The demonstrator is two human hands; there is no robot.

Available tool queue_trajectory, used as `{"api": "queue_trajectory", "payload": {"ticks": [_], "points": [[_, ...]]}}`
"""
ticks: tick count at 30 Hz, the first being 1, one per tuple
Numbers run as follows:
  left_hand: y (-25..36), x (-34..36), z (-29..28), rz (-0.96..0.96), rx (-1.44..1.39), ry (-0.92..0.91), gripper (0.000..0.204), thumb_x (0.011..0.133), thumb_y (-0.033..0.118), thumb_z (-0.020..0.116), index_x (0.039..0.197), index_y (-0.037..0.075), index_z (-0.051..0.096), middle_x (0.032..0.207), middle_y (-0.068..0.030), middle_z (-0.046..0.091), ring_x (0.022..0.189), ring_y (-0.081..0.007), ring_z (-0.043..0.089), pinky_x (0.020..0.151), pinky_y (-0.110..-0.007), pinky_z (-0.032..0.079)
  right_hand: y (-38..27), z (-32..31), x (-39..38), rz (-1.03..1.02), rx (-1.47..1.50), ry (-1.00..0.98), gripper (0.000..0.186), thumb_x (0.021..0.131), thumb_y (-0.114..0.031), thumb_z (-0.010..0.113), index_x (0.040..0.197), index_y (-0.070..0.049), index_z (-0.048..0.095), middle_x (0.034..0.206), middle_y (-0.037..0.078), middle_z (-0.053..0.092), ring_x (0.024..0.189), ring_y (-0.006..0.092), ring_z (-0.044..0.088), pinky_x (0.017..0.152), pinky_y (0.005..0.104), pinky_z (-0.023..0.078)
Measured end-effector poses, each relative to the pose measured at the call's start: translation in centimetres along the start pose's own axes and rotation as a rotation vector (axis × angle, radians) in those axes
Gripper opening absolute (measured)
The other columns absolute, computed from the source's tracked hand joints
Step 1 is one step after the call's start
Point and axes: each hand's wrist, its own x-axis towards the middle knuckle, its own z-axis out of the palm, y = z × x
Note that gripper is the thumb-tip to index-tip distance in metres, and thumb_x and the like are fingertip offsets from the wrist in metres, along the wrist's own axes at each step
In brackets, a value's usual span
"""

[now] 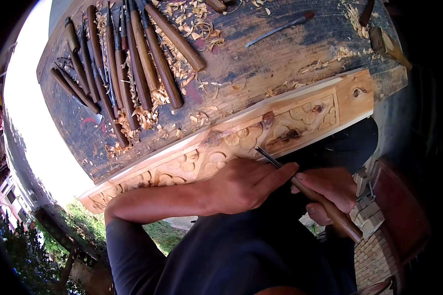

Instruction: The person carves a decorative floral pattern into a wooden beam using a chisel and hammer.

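Note:
A long pale wooden board [354, 101], carved with flowers and leaves, lies slantwise along the near edge of the workbench. My right hand [332, 189] is closed round the brown wooden handle of a carving chisel [347, 227]. The chisel's thin metal blade points up and left, its tip at the carved face by a flower in the middle. Against this blade my left hand [243, 184] pinches with thumb and finger, its other fingers folded and resting on the board's lower edge. My left forearm lies across the board's left part.
On the workbench [231, 71], several wooden-handled carving tools [142, 59] lie side by side at the far left among curled wood shavings [147, 115]. One slim tool [280, 29] lies alone at the far middle. A wooden mallet-like piece [386, 45] rests at the far right corner.

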Motion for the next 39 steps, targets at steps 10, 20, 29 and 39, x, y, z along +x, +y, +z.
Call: {"api": "queue_trajectory", "payload": {"ticks": [10,20,29,39], "points": [[0.2,0.2,-0.7,-0.07,-0.051,-0.021,0.046,0.087,-0.011,0.075,0.133,-0.011,0.076,0.079,-0.013,0.074,0.061,-0.0262,0.073,0.052,-0.039,0.056,-1.3,3.1,-0.1,0.096,-0.067,0.224,0.055,0.103,0.008,0.065,0.158,0.004,0.061,0.113,0.022,0.08,0.077,0.019,0.076,0.074,0.0337,0.065],[0.5,0.3,-0.7,-0.135,-0.078,-0.014,0.054,0.083,-0.018,0.073,0.137,-0.009,0.075,0.087,-0.017,0.079,0.071,-0.0307,0.08,0.06,-0.042,0.062,-2.5,1.1,1.0,0.191,0.022,0.133,0.059,0.092,0.017,0.076,0.15,0.009,0.064,0.102,0.02,0.08,0.079,0.0283,0.082,0.068,0.0378,0.066],[0.4,0.5,-0.9,-0.169,-0.122,-0.028,0.052,0.086,-0.018,0.071,0.137,-0.01,0.073,0.089,-0.0181,0.079,0.073,-0.0306,0.081,0.063,-0.04,0.064,-0.9,2.8,1.3,0.07,-0.097,0.3,0.053,0.088,0.016,0.075,0.141,0.01,0.071,0.094,0.019,0.081,0.073,0.0275,0.082,0.065,0.0368,0.067],[0.4,0.8,-0.9,-0.221,-0.149,-0.015,0.054,0.09,-0.019,0.069,0.143,-0.011,0.072,0.094,-0.0203,0.081,0.076,-0.0321,0.083,0.065,-0.039,0.064,-2.1,0.4,2.5,0.173,-0.046,0.146,0.05,0.097,0.011,0.076,0.146,0.009,0.067,0.096,0.018,0.08,0.078,0.0234,0.081,0.071,0.0341,0.069]]}}
